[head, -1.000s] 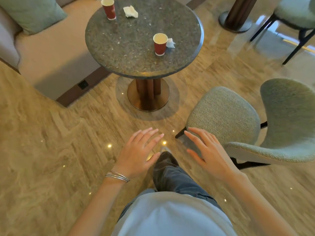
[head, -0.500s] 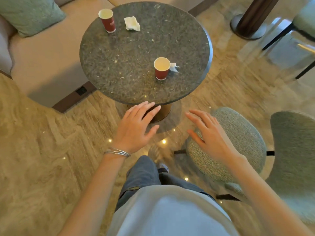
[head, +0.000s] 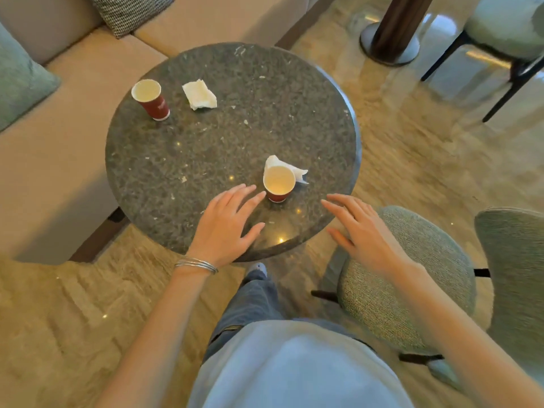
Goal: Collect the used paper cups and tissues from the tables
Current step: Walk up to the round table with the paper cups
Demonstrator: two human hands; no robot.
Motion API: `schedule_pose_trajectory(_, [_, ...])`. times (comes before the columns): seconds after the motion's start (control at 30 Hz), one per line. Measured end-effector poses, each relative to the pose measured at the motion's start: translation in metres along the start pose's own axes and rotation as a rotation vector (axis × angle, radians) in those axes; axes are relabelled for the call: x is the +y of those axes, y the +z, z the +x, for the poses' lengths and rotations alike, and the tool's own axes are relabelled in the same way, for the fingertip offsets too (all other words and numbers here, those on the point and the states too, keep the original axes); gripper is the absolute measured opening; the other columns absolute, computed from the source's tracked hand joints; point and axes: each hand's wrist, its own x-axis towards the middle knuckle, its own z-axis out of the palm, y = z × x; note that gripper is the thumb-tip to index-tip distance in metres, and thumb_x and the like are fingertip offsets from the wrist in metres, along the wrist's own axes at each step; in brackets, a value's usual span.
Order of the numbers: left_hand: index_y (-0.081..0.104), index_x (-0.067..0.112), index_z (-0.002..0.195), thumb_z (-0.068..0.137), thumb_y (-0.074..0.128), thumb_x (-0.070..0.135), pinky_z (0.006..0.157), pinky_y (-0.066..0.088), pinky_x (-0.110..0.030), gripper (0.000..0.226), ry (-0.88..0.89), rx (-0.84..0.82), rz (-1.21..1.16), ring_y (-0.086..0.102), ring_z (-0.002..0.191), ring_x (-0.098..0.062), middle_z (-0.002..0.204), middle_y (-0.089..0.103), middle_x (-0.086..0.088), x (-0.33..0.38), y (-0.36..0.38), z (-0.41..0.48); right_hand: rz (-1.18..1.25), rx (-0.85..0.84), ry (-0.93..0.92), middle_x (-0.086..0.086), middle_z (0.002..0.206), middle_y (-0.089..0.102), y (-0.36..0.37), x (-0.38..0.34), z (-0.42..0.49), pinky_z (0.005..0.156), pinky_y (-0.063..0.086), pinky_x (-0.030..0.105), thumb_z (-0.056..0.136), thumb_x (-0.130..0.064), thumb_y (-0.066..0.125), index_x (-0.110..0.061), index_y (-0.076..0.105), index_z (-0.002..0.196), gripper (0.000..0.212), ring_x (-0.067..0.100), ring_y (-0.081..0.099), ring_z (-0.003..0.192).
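A round dark stone table holds two red paper cups and two white tissues. The near cup stands upright by the front edge, with a crumpled tissue tucked behind it on the right. The far cup stands at the back left, and beside it lies the far tissue. My left hand hovers flat over the table's near edge, fingers spread, fingertips just left of the near cup. My right hand is open too, at the table's right front edge, holding nothing.
A beige sofa with a green cushion and a patterned cushion runs behind and left of the table. A green upholstered chair stands close on the right. Another table's pedestal and a chair with dark legs stand at the back right.
I have walked up to the table, so it now fills the middle of the view. Both open hands have moved forward, the left one reaching over the table's near edge toward the near cup.
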Motion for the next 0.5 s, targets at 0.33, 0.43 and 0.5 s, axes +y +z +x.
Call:
schedule_pose_trajectory(0.33, [0.037,0.011,0.138,0.082,0.057,0.049,0.108,0.028,-0.039,0.07,0.086,-0.155,-0.062,0.035,0.132,-0.027,0.142,0.04,-0.011,-0.026,0.031,0.092,-0.003,0.024,0.115,0.01,0.131,0.051,0.012,0.026,0.074,0.097,0.041,0.043,0.09,-0.022,0.057,-0.01,0.049,0.129,0.041,0.028,0.047,0.121])
schedule_pose_trajectory(0.43, [0.033,0.011,0.14,0.08,0.059,0.051,0.107,0.029,-0.039,0.076,0.057,-0.161,-0.068,0.035,0.132,-0.027,0.143,0.039,-0.012,-0.028,0.049,0.107,0.035,-0.013,0.141,0.011,0.13,0.052,0.024,0.041,0.09,0.096,0.042,0.043,0.089,-0.02,0.058,-0.01,0.049,0.128,0.042,0.028,0.047,0.121])
schedule_pose_trajectory(0.5, [0.032,0.011,0.141,0.079,0.06,0.052,0.106,0.03,-0.039,0.079,0.032,-0.175,-0.079,0.034,0.132,-0.026,0.143,0.038,-0.012,-0.029,0.056,0.114,0.05,-0.046,0.135,0.01,0.129,0.052,0.032,0.05,0.101,0.094,0.042,0.042,0.088,-0.019,0.06,-0.01,0.049,0.128,0.043,0.029,0.048,0.12])
